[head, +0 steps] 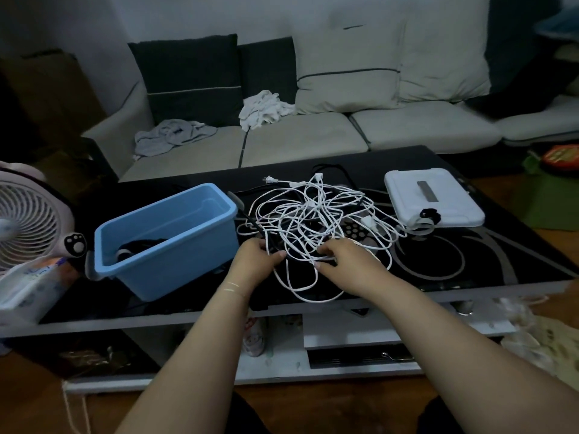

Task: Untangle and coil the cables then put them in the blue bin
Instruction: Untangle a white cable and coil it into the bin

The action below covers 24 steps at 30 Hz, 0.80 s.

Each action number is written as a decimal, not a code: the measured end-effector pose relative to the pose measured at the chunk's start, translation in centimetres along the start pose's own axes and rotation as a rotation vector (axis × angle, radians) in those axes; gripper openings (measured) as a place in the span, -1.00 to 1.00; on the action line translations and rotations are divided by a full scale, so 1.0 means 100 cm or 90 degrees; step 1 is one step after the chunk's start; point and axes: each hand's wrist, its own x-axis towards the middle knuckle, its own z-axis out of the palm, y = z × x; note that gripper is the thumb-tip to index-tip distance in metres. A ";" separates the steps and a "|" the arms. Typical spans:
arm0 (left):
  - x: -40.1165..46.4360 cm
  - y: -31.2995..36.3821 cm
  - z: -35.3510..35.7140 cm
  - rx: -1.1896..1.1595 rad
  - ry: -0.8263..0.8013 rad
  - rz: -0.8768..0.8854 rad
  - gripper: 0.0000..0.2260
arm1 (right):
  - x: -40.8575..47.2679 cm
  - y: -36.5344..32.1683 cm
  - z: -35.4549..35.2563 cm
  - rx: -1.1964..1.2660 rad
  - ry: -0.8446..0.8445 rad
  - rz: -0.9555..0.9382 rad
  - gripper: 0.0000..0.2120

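On the dark glass bench (470, 270) a loose tangle of white cables (316, 220) lies spread out, with black cable strands mixed through it and a two-pin plug (268, 180) poking out at its far edge. The blue bin (166, 236) stands just to the left of the tangle, its open top showing a dark coiled cable (138, 247) lying in its near left corner. The person's left hand (257, 258) sits at the near left edge of the tangle, between it and the bin, fingers curled around a few white and black strands. The right hand (344, 256) is at the near edge of the tangle, its fingertips pinching white strands close to the left hand. To the right of the tangle lies a flat white case (432, 198). A white fan (25, 220) stands left of the bin, and beyond the tangle a pale sofa (313, 136) carries crumpled cloths.
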 end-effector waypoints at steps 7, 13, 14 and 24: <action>-0.009 0.010 -0.001 0.047 0.137 0.033 -0.68 | -0.001 0.003 -0.001 0.004 -0.029 0.009 -0.72; -0.044 0.041 0.010 -0.116 0.015 0.310 -0.87 | -0.002 -0.009 -0.011 0.343 0.126 0.060 -0.57; -0.049 0.044 0.014 -0.125 -0.073 0.329 -0.89 | -0.002 -0.013 -0.016 0.517 0.127 0.081 -0.54; -0.055 0.047 0.018 -0.252 -0.242 0.128 -0.53 | -0.018 -0.010 -0.043 0.865 -0.141 0.111 -0.79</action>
